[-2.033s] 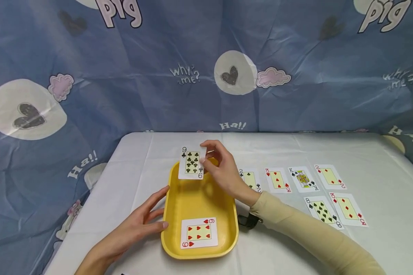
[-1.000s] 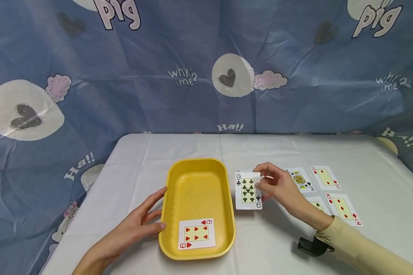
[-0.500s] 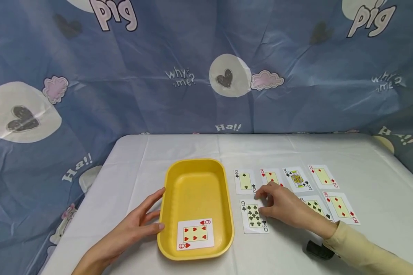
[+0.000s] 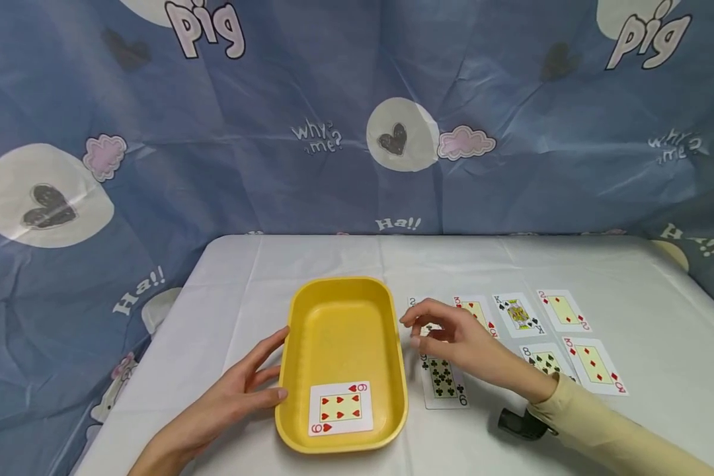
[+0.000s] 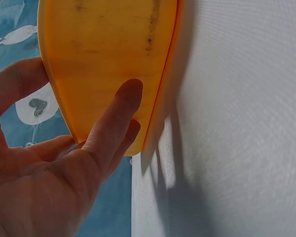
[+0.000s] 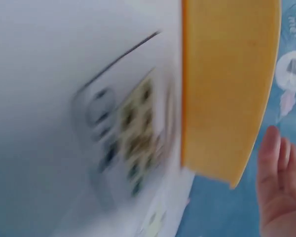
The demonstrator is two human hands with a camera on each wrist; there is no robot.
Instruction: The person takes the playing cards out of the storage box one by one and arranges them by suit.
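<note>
My left hand rests with extended fingers against the left wall of a yellow tray. In the left wrist view its fingertips lie on the tray's outer side. A six of hearts lies face up at the tray's near end. My right hand, fingers loosely bent and holding nothing, hovers just right of the tray. It overlaps the two of clubs and the upper edge of the nine of clubs. The nine appears blurred in the right wrist view, beside the tray wall.
Right of the hand, face up on the white cloth, lie the three of hearts, king of spades, two of diamonds, eight of spades and three of diamonds. A patterned blue curtain hangs behind. A black device sits at my right wrist.
My right hand carried the nine of clubs from above the tray to the cloth at right, laid it below the two of clubs, let go, then moved back leftward. My left hand stayed put.
</note>
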